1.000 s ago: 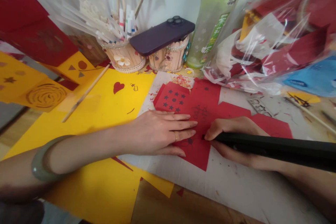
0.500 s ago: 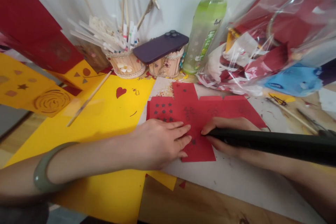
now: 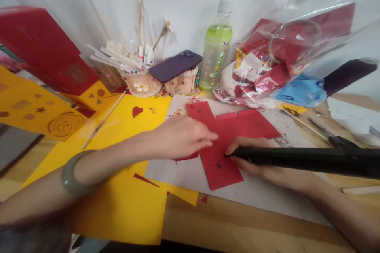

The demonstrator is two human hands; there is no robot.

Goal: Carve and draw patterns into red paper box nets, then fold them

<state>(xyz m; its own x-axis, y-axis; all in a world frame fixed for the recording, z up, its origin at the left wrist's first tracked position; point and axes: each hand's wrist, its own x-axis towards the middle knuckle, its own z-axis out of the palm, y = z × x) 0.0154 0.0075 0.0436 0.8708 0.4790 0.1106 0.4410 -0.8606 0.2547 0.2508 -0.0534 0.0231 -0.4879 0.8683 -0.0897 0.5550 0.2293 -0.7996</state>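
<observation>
A cross-shaped red paper cutout (image 3: 221, 174) with dark drawn marks lies on a whitish sheet (image 3: 190, 180). My left hand (image 3: 181, 136), a green bangle on its wrist, is over the cutout's left part and hides it; its fingers are stretched out with nothing in them. Whether it touches the paper I cannot tell. My right hand (image 3: 252, 154) is closed round the front of a long black pen-like tool (image 3: 297, 160), whose near end points at the middle of the cutout. The exact tip is hard to make out.
Yellow card (image 3: 127, 209) covers the left side, with a wooden stick (image 3: 103, 120) on it. Behind stand a cup of markers (image 3: 144, 83), a phone (image 3: 178, 67) resting on a smaller cup, a green drink bottle (image 3: 216, 51) and a plastic bag of scraps (image 3: 261, 71). Scissors (image 3: 341, 142) lie right.
My left hand has shifted from lying flat on the cutout, its fingers now closer together. The cutout sits slightly turned in view. My right hand keeps its grip. The camera view has shifted.
</observation>
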